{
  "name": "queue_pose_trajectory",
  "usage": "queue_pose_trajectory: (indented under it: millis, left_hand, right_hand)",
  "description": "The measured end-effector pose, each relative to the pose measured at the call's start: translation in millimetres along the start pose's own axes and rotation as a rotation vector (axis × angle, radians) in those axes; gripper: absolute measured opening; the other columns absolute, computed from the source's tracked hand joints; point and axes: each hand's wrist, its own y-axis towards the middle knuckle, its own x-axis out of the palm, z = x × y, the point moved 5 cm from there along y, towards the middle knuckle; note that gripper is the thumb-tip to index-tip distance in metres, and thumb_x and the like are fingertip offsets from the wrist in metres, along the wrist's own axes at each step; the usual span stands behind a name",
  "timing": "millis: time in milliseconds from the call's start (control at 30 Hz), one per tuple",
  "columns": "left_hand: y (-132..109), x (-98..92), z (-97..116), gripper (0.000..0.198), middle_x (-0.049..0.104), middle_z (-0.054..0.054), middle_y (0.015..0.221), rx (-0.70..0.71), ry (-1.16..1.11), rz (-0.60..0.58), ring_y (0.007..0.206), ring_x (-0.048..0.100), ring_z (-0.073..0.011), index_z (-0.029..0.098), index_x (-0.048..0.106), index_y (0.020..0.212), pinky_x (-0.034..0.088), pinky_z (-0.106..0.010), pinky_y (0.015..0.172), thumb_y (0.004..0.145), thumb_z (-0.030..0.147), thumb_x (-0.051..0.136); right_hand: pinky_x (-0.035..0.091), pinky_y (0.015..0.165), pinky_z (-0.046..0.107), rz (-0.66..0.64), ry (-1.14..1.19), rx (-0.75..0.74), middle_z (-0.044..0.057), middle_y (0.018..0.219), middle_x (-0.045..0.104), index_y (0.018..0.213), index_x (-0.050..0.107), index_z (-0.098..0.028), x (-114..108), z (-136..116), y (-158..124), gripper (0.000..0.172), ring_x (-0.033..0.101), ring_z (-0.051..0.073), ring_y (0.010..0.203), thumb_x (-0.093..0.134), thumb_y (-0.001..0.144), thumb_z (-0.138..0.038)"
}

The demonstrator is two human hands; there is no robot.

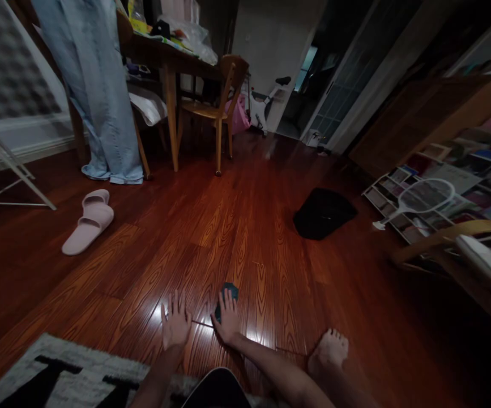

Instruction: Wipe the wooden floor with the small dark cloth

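Low in the head view, my right hand (228,318) lies flat with fingers stretched over a small dark teal cloth (229,287) on the wooden floor (203,266). Most of the cloth is covered by that hand; its edges show past the fingertips and on the left side. Just to the left, my left hand (176,324) has its fingers spread, palm down on or close to the floorboards, with nothing in it. My bare foot (330,347) rests on the floor to the right of my right arm.
Ahead on the floor is a black, bag-like object (325,213). Pink slippers (89,222) lie at left, near jeans (101,96) by a table. A wooden chair (217,107) stands beyond. At right, a badminton racket (426,196) leans on a shelf. A patterned rug (45,354) lies bottom left.
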Motion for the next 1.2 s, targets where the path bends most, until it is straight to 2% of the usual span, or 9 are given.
queue_pose_trajectory:
  millis: [100, 200, 333, 433, 600, 767, 933, 1033, 1200]
  left_hand:
    - [2.0, -3.1, 2.8, 0.051, 0.050, -0.012, 0.161, 0.029, 0.042, 0.001, 0.152, 0.038, -0.0307, 0.021, 0.053, 0.147, 0.025, -0.061, 0.128, 0.098, 0.027, 0.044]
    - [2.3, -5.1, 2.7, 0.056, 0.051, -0.011, 0.161, 0.039, 0.075, 0.008, 0.155, 0.036, -0.0301, 0.018, 0.051, 0.150, 0.022, -0.058, 0.130, 0.096, 0.021, 0.036]
    - [1.8, -2.6, 1.8, 0.058, 0.050, -0.012, 0.162, 0.042, 0.098, 0.011, 0.154, 0.037, -0.0313, 0.016, 0.051, 0.150, 0.025, -0.056, 0.130, 0.094, 0.022, 0.039]
    - [0.7, 3.4, -0.4, 0.060, 0.051, -0.012, 0.161, 0.029, 0.105, 0.040, 0.155, 0.036, -0.0310, 0.018, 0.051, 0.150, 0.024, -0.058, 0.130, 0.092, 0.023, 0.041]
    - [-4.7, 17.0, -6.1, 0.059, 0.052, -0.010, 0.159, 0.085, 0.135, 0.166, 0.157, 0.032, -0.0279, 0.020, 0.051, 0.149, 0.022, -0.059, 0.131, 0.091, 0.023, 0.040]
    - [-6.9, 31.5, -14.1, 0.065, 0.049, -0.005, 0.161, 0.074, 0.181, 0.141, 0.158, 0.029, -0.0263, 0.028, 0.043, 0.153, 0.022, -0.059, 0.131, 0.088, 0.022, 0.042]
    - [-10.3, 40.7, -20.6, 0.066, 0.050, -0.005, 0.160, 0.067, 0.192, 0.112, 0.157, 0.030, -0.0269, 0.028, 0.041, 0.153, 0.022, -0.060, 0.131, 0.088, 0.021, 0.043]
    - [-12.8, 50.1, -28.7, 0.067, 0.053, -0.005, 0.158, 0.082, 0.189, 0.116, 0.158, 0.028, -0.0265, 0.030, 0.041, 0.153, 0.023, -0.061, 0.131, 0.087, 0.022, 0.046]
    - [-15.4, 62.6, -36.9, 0.076, 0.051, -0.006, 0.159, 0.087, 0.180, 0.102, 0.157, 0.031, -0.0284, 0.031, 0.029, 0.157, 0.026, -0.061, 0.131, 0.085, 0.027, 0.052]
  right_hand:
    - [0.019, 0.129, 0.051, -0.149, 0.060, -0.305, 0.009, 0.174, 0.016, 0.166, 0.022, -0.024, -12.3, -12.6, 12.7, 0.074, 0.012, 0.026, 0.161, 0.043, 0.100, -0.049]
    - [0.020, 0.129, 0.049, -0.209, 0.054, -0.371, 0.008, 0.173, 0.024, 0.164, 0.031, -0.025, -34.3, 13.8, 37.1, 0.072, 0.019, 0.025, 0.160, 0.048, 0.097, -0.047]
    - [0.026, 0.128, 0.043, 0.123, 0.055, 0.124, 0.008, 0.170, 0.033, 0.159, 0.042, -0.022, -81.3, 101.1, 72.7, 0.067, 0.026, 0.023, 0.158, 0.046, 0.096, -0.046]
    - [0.026, 0.126, 0.056, 0.373, 0.054, 0.542, 0.027, 0.169, 0.025, 0.161, 0.028, 0.000, -109.3, 165.1, 70.9, 0.077, 0.023, 0.037, 0.158, 0.036, 0.098, -0.043]
    - [0.027, 0.117, 0.074, 0.585, 0.075, 0.927, 0.042, 0.164, 0.019, 0.159, 0.017, 0.012, -119.0, 208.9, 55.6, 0.083, 0.020, 0.050, 0.156, 0.027, 0.096, -0.042]
    - [0.024, 0.112, 0.082, 0.632, 0.080, 0.983, 0.040, 0.166, 0.014, 0.162, 0.024, 0.002, -109.7, 200.8, 88.0, 0.078, 0.012, 0.051, 0.157, 0.024, 0.097, -0.042]
    - [0.016, 0.117, 0.080, 0.519, 0.069, 0.787, 0.033, 0.169, 0.016, 0.164, 0.019, -0.005, -101.8, 175.4, 167.4, 0.078, 0.013, 0.044, 0.159, 0.031, 0.096, -0.041]
    - [0.013, 0.127, 0.063, 0.408, 0.071, 0.542, 0.026, 0.172, 0.016, 0.164, 0.019, -0.003, -87.1, 133.0, 219.9, 0.081, 0.011, 0.035, 0.161, 0.035, 0.095, -0.041]
    - [0.012, 0.130, 0.047, 0.256, 0.082, 0.155, 0.016, 0.173, 0.019, 0.163, 0.025, -0.006, -46.4, 18.5, 267.3, 0.082, 0.010, 0.026, 0.162, 0.042, 0.094, -0.045]
